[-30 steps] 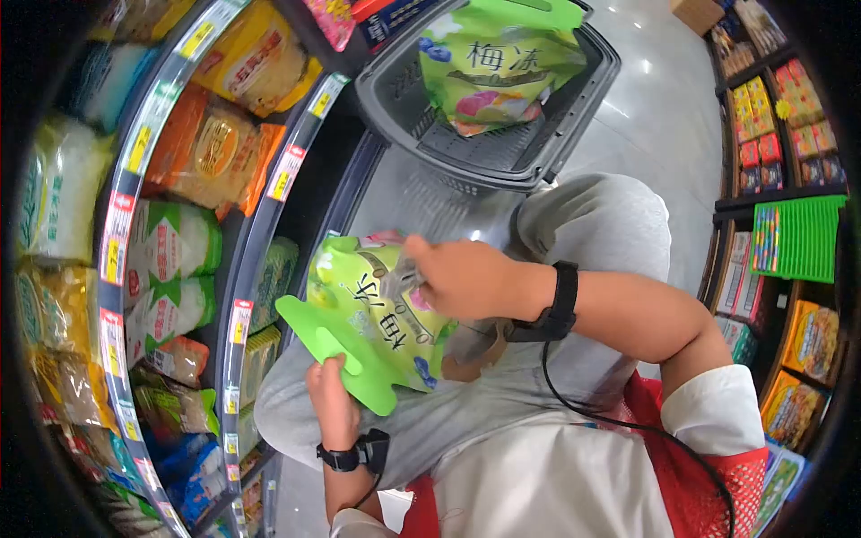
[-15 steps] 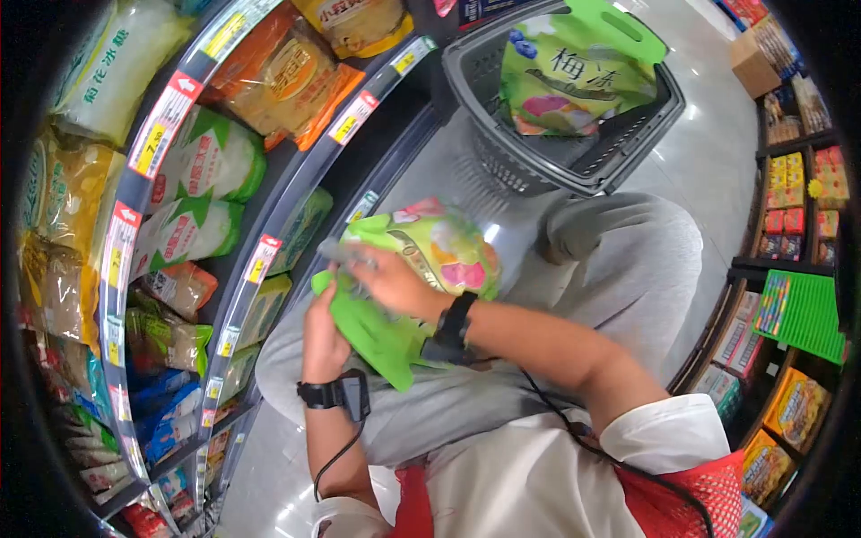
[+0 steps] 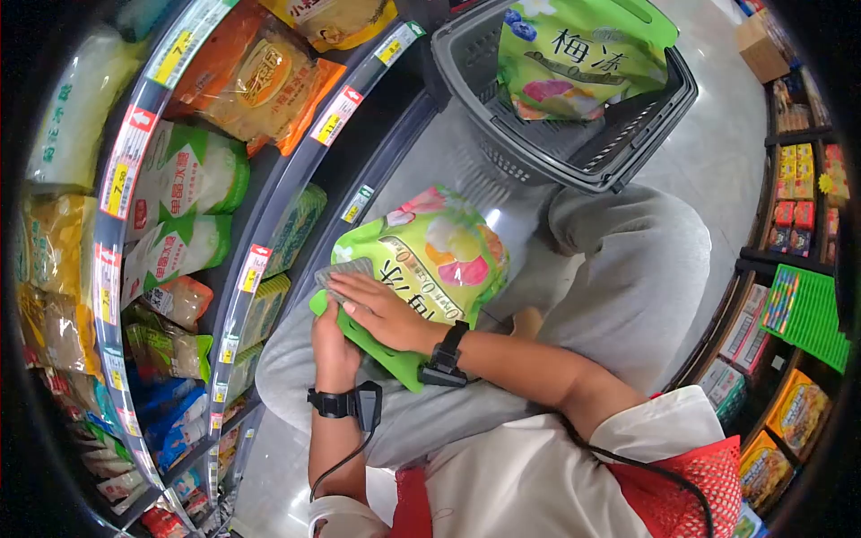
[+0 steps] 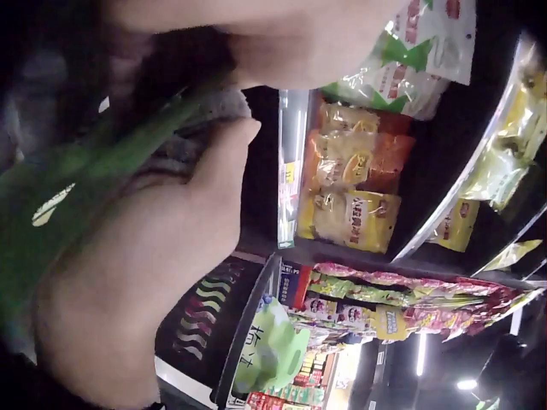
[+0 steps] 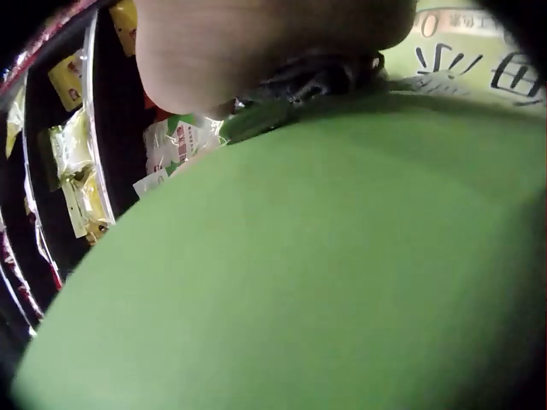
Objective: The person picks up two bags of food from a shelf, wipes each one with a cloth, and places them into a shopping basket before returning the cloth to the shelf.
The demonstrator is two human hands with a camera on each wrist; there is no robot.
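Observation:
A green pouch bag (image 3: 448,260) with Chinese lettering and fruit pictures lies across the lap. My left hand (image 3: 334,339) grips the end of its plain green handle flap (image 3: 386,359). Over the bag's upper part, my right hand (image 3: 390,309) holds a grey cloth (image 3: 348,269) against the surface beside the flap. In the left wrist view the cloth (image 4: 209,120) shows just behind my left thumb. The right wrist view is mostly filled by the green flap (image 5: 299,256), with the bunched cloth (image 5: 316,77) under my right hand (image 5: 265,43).
A grey shopping basket (image 3: 502,148) on the floor ahead holds a second green bag (image 3: 574,63). Shelves with packaged foods (image 3: 256,85) run along the left. On the right stand racks with boxes and a green basket (image 3: 812,318).
My right hand and the cloth have moved left over the bag, from its middle to near the handle flap. My left hand has shifted to the flap's end. The head view has turned slightly.

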